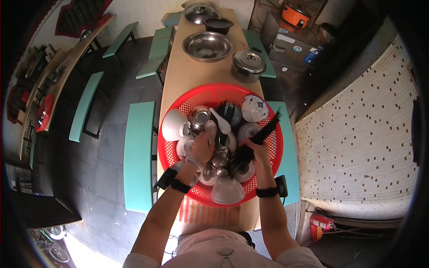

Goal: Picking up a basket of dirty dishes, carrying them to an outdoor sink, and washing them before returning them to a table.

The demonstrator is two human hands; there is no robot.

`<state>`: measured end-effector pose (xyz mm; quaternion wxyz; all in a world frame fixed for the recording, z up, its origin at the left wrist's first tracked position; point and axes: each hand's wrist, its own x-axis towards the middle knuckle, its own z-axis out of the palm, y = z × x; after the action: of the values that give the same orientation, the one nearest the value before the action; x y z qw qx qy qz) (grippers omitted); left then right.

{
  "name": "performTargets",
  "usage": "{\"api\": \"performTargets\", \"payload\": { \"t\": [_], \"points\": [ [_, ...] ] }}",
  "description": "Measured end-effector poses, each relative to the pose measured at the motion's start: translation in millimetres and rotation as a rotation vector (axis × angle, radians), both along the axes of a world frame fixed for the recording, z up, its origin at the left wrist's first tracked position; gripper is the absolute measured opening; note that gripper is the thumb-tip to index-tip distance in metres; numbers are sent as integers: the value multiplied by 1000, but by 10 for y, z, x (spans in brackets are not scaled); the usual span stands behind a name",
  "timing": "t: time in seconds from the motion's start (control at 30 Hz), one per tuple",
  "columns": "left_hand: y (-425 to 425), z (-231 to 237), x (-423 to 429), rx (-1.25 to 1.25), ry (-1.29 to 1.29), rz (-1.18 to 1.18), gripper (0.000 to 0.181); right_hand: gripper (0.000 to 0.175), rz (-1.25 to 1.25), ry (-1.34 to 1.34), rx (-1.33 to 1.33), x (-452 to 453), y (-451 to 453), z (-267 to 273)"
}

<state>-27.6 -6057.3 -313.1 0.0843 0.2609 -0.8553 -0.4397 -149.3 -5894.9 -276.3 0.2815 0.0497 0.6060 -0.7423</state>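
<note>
A large red plastic basket (214, 87) stands on the long wooden table, full of dishes. Inside it, my right hand (256, 152) grips a bundle of black chopsticks (266, 129), tilted up to the right. My left hand (202, 145) is shut on a white spoon (210, 129), its bowl end up. Between my hands lie metal ladles (220, 159). A white ribbed bowl (175, 125) leans at the basket's left, a patterned bowl (254, 108) at the upper right, and another ribbed bowl (228, 191) at the near rim. Beside the metal bowl (200, 116) lies a white spoon (221, 121).
Beyond the basket stand a lidded steel pot (249, 65), a wide steel basin (207, 46), a dark pot (218, 25) and a lidded pan (201, 13). Green benches (139, 154) flank the table. A striped cloth (201, 211) lies at its near end.
</note>
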Motion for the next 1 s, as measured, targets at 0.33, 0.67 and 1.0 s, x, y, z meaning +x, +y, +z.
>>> {"api": "performTargets", "payload": {
  "t": [0.33,0.67,1.0],
  "points": [
    [-17,-82,11,-52,73,20,42,6,-488,87,-291,-201,644,63],
    [-38,4,17,-48,148,41,41,17,-393,-175,-406,197,323,-497],
    [-38,273,109,92,181,71,40,20,-323,-350,-347,166,583,-362]
  ]
}}
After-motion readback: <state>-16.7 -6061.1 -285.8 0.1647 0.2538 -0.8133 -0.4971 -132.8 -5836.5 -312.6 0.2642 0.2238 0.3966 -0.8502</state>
